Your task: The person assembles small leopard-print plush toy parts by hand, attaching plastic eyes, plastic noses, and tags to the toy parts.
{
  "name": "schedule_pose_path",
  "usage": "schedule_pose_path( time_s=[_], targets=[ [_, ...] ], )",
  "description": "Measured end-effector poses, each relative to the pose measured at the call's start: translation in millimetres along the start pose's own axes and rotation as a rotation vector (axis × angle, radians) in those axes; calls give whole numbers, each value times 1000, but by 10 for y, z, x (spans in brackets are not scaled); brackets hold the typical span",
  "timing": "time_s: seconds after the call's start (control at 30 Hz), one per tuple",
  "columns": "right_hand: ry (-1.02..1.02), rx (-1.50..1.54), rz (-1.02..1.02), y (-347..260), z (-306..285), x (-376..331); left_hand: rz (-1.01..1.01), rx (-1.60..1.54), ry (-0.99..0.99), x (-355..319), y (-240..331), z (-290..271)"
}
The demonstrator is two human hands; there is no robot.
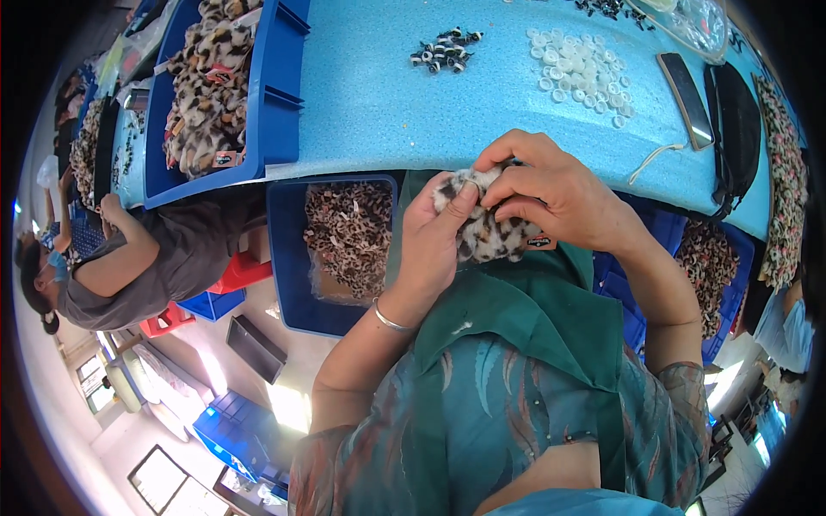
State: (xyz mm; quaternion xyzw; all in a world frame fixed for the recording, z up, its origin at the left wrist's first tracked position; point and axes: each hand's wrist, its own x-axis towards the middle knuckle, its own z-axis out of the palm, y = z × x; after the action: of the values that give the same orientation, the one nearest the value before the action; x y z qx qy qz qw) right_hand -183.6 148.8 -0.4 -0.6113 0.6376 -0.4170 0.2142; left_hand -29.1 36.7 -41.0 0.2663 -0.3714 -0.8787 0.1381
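Up close, left hand (434, 245), right hand (551, 193), both grips pinching fuzzy, perhaps half-stuffed, leopard-print plush (486, 232)

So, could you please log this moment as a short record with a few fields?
left hand: left hand grips the leopard-print plush piece, thumb on its top
right hand: right hand pinches the piece from above
in front: blue worktable with dark beads, clear round caps, phone
below: blue bin of leopard-print pieces
left side: another person at work
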Motion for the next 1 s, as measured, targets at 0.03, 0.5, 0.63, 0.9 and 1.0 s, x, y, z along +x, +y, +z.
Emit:
schedule_pose_path(
  time_s=[0.03, 0.5, 0.63, 0.9, 1.0],
  targets=[
    [-10, -12, 41, -22, -2, -21, 0, 3, -3, -15, -11, -9],
    [258, -71, -36, 43, 306, -215, 516, 643, -113, -112, -100, -96],
    [189, 151, 70, 118, 183, -319, 320, 470, -230, -34, -109, -132],
    [470, -54, 211, 474, -154, -259, 296, 787, -235, 39, -57, -105],
    [584, -585, 201, 788, -217, -213, 483, 906, -311, 91, -64, -144]
  ],
)
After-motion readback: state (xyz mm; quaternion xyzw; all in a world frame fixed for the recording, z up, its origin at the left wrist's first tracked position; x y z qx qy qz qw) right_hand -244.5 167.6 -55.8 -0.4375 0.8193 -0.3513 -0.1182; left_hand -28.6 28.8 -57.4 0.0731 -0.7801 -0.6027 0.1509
